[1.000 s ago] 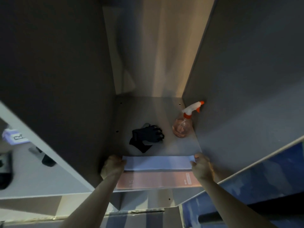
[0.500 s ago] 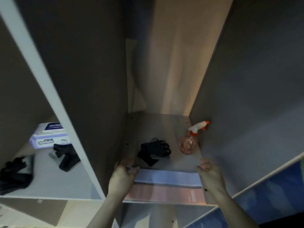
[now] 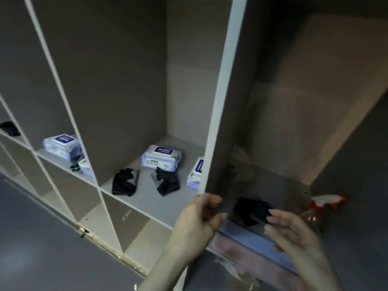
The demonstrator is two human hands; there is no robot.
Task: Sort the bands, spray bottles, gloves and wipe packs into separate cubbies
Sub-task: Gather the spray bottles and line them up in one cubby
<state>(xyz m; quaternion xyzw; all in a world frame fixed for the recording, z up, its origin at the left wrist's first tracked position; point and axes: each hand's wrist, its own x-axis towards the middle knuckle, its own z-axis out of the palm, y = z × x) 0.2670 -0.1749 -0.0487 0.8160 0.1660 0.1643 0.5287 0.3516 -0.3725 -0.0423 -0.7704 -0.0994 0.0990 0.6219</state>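
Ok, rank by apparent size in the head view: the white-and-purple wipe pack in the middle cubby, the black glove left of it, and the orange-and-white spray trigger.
1. White-and-purple wipe pack.
2. Black glove, only slightly smaller; close call.
3. Orange-and-white spray trigger, blurred, so its extent is unsure.

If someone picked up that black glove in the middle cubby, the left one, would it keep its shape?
Probably not. The black glove lies crumpled and flat on the shelf, so it likely droops when lifted. It looks thin, so probably light. Being soft fabric, it shouldn't roll or break.
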